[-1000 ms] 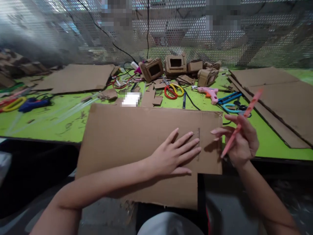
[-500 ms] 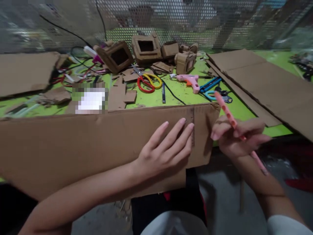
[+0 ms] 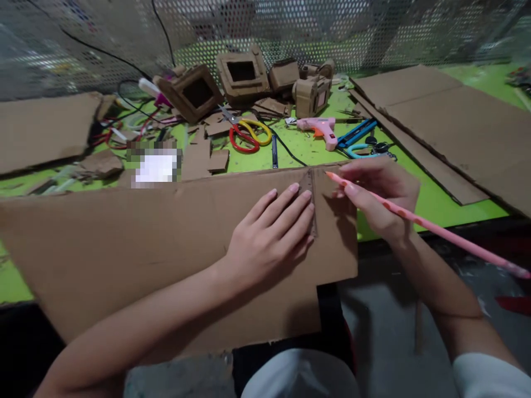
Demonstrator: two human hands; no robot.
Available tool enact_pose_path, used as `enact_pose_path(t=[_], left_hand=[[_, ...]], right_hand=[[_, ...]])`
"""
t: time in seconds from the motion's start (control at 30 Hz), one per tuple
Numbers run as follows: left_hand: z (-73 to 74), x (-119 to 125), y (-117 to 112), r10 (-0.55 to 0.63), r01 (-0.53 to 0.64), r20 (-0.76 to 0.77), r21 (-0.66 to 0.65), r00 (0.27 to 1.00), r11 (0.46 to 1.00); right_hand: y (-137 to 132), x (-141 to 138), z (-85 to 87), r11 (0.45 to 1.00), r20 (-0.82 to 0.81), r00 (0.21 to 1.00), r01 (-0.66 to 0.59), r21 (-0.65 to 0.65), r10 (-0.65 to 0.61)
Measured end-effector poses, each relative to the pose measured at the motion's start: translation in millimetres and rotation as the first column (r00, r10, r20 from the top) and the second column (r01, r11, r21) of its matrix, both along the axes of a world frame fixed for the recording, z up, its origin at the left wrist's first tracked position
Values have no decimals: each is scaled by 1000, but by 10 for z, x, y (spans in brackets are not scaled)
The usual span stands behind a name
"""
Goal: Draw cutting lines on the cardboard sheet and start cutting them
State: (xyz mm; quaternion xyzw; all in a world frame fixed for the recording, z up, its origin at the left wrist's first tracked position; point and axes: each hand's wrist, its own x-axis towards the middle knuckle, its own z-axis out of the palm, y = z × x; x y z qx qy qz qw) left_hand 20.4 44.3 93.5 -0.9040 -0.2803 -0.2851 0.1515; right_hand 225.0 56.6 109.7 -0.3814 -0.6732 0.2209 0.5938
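A large brown cardboard sheet [image 3: 124,237] lies in front of me, jutting over the near edge of the green table. My left hand [image 3: 269,237] rests on it with fingers outstretched, pressing down a clear ruler [image 3: 314,224] whose marked edge runs away from me; the rest of the ruler is under the hand. To the right of that edge, my right hand [image 3: 384,193] grips a pink pencil [image 3: 443,232] with darker spots. The pencil's tip is close to the cardboard's far edge; whether it touches cannot be made out.
Behind the sheet lie red-and-yellow scissors [image 3: 249,136], a slim dark cutter [image 3: 274,152], a pink glue gun [image 3: 321,128] and a blue tool [image 3: 357,134]. Several cardboard box models [image 3: 243,74] stand farther back, before a perforated metal screen [image 3: 265,27]. More cardboard [image 3: 448,116] lies right.
My right hand has swung left over the cardboard, turning the pencil from tip-up to tip-down beside the ruler. The sheet, ruler and left hand appear slightly farther left in view.
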Motion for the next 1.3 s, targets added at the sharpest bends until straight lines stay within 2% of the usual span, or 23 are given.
enact_pose_path(t=[0.13,0.3,0.4,0.57,0.73,1.3], left_hand=[[-1,-9,30,-12,11,-14,-41,1000,999],[-9,-14,49,-14,14,-6,-62,1000,998],[-9,-10,50,-10,10,-1,-62,1000,998],[-9,-4,54,-15,15,-1,-57,1000,998],[-8,-4,59,-24,24,0,-77,1000,997],[-17,-2,65,-43,46,25,-94,999,995]], right_hand=[[53,31,96,995,335,942,-4,95,-28],[111,10,107,978,481,873,-26,206,-78],[105,-1,100,973,495,862,-5,229,-112],[87,-10,110,982,510,852,19,190,-115],[104,-13,117,972,519,847,-8,236,-119],[125,-18,113,990,486,871,0,141,-69]])
